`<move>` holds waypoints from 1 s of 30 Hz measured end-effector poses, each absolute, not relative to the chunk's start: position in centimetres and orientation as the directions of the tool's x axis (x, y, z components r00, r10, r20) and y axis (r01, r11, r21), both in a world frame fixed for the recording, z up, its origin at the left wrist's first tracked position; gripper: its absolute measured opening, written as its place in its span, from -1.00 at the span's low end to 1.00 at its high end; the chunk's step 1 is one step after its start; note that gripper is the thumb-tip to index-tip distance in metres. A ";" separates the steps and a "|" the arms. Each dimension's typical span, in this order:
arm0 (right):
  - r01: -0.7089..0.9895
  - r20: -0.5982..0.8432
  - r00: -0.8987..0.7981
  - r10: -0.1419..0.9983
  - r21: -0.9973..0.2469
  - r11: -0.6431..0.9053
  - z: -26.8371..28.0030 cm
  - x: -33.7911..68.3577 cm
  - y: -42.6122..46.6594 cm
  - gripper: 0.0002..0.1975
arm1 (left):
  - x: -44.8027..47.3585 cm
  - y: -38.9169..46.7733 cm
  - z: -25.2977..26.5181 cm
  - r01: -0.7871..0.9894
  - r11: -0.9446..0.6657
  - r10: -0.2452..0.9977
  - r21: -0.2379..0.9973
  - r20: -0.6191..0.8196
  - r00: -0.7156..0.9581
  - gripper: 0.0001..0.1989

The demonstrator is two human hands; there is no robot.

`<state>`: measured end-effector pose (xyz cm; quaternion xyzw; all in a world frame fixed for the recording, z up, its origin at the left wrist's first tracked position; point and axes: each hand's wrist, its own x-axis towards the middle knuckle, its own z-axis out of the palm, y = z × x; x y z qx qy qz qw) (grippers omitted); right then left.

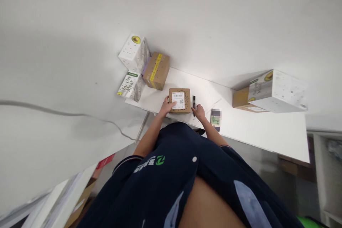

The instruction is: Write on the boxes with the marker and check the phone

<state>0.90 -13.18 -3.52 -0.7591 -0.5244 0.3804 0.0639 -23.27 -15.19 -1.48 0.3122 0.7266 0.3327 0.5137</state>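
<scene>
A small brown cardboard box (pixel 187 101) with a white shipping label (pixel 178 96) on top lies on the white table in front of me. My left hand (pixel 166 106) grips its left side, with the thumb resting over the label and the fingers along the edge. Just right of the box is a black marker (pixel 194 99), its length pointing away from me. My right hand (pixel 198 111) has its thumb and finger closed around the marker's lower part, close to the tabletop.
A larger brown box with yellow tape (pixel 157 70) stands at the back left beside white printed cartons (pixel 133 53). A dark flat item with a green patch (pixel 215 120) lies right of my right hand. Farther right, another white carton (pixel 285 91) sits by a brown box (pixel 239 99) on the table (pixel 280 133).
</scene>
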 end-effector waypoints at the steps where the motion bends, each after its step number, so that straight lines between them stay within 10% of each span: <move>1: 0.744 -0.520 0.159 0.839 -0.495 -0.448 -3.7 0.8 -13.1 -0.76 | -23.3 -15.2 -1.4 0.113 0.585 0.796 0.803 -0.542 -0.270 -0.17; 20: 0.131 -0.813 -0.148 0.564 -0.581 -0.803 -2.0 -0.5 -14.5 -0.84 | -26.1 -9.0 3.6 0.239 0.677 0.716 0.696 -0.698 0.007 0.24; 30: 0.029 -0.657 -0.027 0.754 -0.754 -0.656 -3.7 -0.3 -13.5 -0.82 | -23.1 -16.0 2.9 0.416 0.068 0.997 0.907 -0.046 -0.062 -0.37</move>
